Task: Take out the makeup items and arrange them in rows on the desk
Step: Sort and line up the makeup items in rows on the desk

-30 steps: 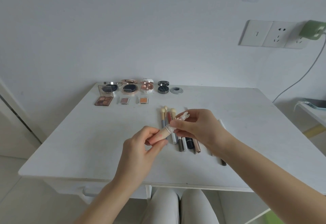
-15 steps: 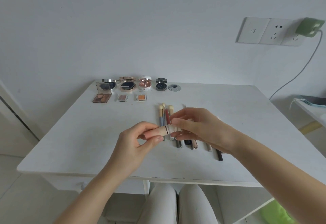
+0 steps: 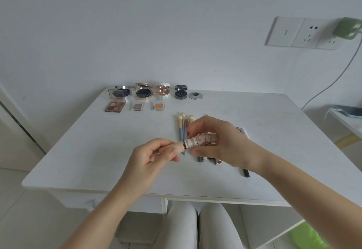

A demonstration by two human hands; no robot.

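Bench contents: four round compacts, opened, along the far edge; three eyeshadow palettes before them; three brushes; one lipstick. Pencil count obscured.

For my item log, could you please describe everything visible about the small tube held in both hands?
The tube is small, with a beige end, a dark red ring at the joint and a pale, pink-patterned end. It lies roughly level above the desk. The left hand pinches the beige end; the right hand holds the patterned end.
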